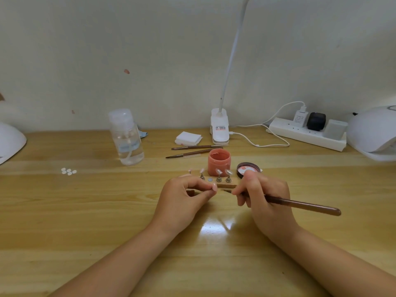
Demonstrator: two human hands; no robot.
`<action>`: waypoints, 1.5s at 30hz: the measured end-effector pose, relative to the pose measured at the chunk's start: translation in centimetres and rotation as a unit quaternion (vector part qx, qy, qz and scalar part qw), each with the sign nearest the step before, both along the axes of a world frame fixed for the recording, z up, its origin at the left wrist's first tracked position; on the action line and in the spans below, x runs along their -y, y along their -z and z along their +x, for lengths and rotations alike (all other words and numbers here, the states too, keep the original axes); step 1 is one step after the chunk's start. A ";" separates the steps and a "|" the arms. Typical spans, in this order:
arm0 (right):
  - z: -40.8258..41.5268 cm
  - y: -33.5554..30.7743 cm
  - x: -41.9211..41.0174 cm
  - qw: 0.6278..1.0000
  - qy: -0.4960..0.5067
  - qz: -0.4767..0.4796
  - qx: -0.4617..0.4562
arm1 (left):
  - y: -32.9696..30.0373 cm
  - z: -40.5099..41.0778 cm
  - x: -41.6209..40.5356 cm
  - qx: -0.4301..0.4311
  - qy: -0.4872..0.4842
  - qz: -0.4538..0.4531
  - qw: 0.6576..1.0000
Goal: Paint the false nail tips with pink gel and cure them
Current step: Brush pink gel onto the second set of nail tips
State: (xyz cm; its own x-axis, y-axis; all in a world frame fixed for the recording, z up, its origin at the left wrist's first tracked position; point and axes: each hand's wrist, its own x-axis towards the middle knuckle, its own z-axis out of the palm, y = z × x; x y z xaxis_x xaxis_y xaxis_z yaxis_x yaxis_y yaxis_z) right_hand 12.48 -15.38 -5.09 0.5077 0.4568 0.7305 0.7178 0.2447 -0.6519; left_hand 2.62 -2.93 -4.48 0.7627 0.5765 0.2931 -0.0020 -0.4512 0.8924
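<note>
My left hand (185, 195) pinches a small nail stand whose pale pink false tip (214, 186) points right. My right hand (262, 195) grips a brown brush (304, 205); its dark bristle end lies just right of that tip. Behind my hands stands a wooden holder (227, 185) with several metal stands carrying clear nail tips (218, 171). An open jar of pink gel (219, 161) stands behind the holder, its lid (249, 169) lying upturned to the right. A white curing lamp (372, 133) sits at the far right.
A clear pump bottle (126, 138) stands at back left. Two spare brushes (192, 152), a stack of white pads (188, 138), a clip lamp base (219, 127) and a power strip (306, 133) line the back. Loose nail tips (68, 171) lie left. Another white lamp (10, 142) is at the left edge.
</note>
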 end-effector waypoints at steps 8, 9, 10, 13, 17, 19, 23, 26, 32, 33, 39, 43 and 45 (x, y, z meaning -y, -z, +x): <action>-0.1 -0.1 -0.2 0.999 0.003 -0.030 0.037 | -0.1 0.0 0.0 0.001 0.001 -0.003 1.000; -0.1 0.0 -0.1 1.000 -0.003 -0.019 0.023 | -0.1 0.0 0.0 0.002 0.001 -0.006 1.000; -0.1 0.1 0.0 1.000 -0.006 -0.011 0.012 | 0.0 0.1 0.0 0.004 0.000 -0.008 1.000; 0.0 -0.2 -0.1 0.999 0.003 -0.014 0.030 | 0.0 0.1 0.0 0.003 -0.001 -0.007 1.000; -0.1 -0.5 -0.4 0.995 0.023 -0.050 0.082 | -0.1 0.0 0.0 0.000 -0.001 -0.003 1.000; -0.2 -0.3 -0.2 0.996 0.015 -0.051 0.077 | -0.1 0.0 0.0 -0.003 -0.001 -0.002 1.000; -0.1 -0.2 0.0 0.997 0.007 -0.033 0.065 | -0.1 0.1 0.1 -0.005 -0.002 -0.006 1.000; -0.1 -0.4 -0.4 0.994 0.032 -0.053 0.091 | -0.2 0.0 0.2 -0.008 -0.006 -0.003 1.000; -0.2 -0.1 0.0 0.998 0.002 -0.034 0.061 | -0.3 -0.1 0.2 -0.002 -0.008 0.008 1.000; -0.2 -0.1 0.0 0.998 0.003 -0.032 0.058 | -0.3 -0.1 0.2 -0.002 -0.010 0.008 1.000; -0.2 -0.3 -0.5 0.991 0.044 -0.056 0.114 | -0.3 0.0 0.2 -0.004 -0.011 0.013 1.000; -0.1 0.2 -0.1 0.998 0.011 -0.029 0.049 | -0.3 -0.1 0.2 0.000 -0.008 0.011 1.000; -0.1 0.0 0.0 1.000 0.007 -0.007 0.027 | -0.2 -0.1 0.2 0.002 -0.003 0.001 1.000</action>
